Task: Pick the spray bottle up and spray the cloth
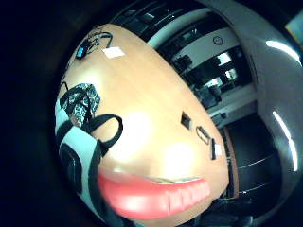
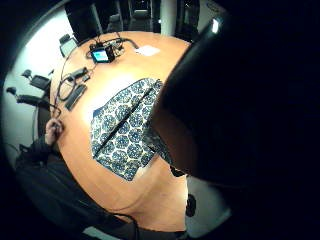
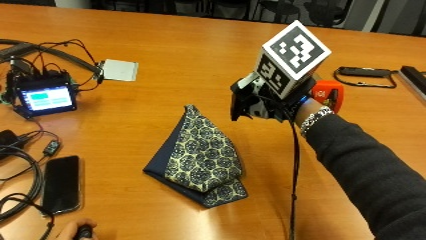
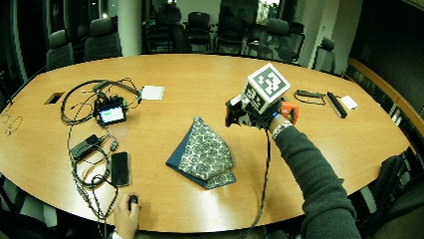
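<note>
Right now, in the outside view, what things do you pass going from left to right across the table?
Small screen → phone → white card → cloth → gloved hand → black strap.

No readable text anywhere you look.

You'll find no legible words, brands or numbers: the small screen (image 3: 44, 98) on the table (image 3: 200, 55) glows with teal blocks too fine to read, and the white card (image 3: 120, 70) beside it shows you a blank face.
</note>
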The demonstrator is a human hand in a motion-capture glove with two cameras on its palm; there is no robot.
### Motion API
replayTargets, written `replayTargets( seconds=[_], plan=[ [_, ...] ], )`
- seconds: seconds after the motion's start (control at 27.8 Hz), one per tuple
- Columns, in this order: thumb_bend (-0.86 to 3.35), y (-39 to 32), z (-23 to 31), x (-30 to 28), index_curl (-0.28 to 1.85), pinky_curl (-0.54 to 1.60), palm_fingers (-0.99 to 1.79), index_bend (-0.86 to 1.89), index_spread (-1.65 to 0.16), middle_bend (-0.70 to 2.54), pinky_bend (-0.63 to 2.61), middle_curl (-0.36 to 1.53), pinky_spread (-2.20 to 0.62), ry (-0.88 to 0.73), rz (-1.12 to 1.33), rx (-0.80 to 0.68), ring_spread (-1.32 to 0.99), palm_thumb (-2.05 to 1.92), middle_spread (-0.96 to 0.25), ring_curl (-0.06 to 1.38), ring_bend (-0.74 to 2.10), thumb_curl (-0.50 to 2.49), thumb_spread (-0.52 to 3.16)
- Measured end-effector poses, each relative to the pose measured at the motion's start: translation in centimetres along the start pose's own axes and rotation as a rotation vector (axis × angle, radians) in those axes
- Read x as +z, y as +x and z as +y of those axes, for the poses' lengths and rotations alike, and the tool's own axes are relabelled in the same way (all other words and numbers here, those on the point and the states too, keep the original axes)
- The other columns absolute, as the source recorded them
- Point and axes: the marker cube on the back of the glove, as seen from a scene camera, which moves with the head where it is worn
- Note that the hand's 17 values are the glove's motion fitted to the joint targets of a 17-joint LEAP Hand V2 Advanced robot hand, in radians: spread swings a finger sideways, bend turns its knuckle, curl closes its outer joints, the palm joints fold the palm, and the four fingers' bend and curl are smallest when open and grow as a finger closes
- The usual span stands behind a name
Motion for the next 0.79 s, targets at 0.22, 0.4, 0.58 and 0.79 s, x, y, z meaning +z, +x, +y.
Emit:
replayTargets(
  seconds=[0.22,0.4,0.58,0.79],
  plan=[
    [-0.03,-1.8,0.3,1.3,0.57,0.43,1.39,0.24,-0.31,0.58,0.52,0.52,-0.35,-0.012,0.118,-0.123,-0.23,0.91,-0.23,0.46,0.66,0.75,0.37],
    [-0.03,-3.7,0.7,2.5,0.57,0.43,1.39,0.24,-0.31,0.58,0.51,0.52,-0.35,-0.025,0.204,-0.196,-0.23,0.91,-0.23,0.46,0.66,0.76,0.37],
    [-0.03,-5.8,1.0,3.8,0.57,0.43,1.39,0.23,-0.31,0.58,0.51,0.51,-0.35,-0.019,0.227,-0.237,-0.23,0.91,-0.23,0.46,0.66,0.76,0.36],
    [-0.03,-7.5,1.8,4.9,0.58,0.43,1.39,0.23,-0.31,0.58,0.51,0.51,-0.35,-0.016,0.213,-0.238,-0.23,0.91,-0.23,0.46,0.66,0.76,0.36]
  ],
)
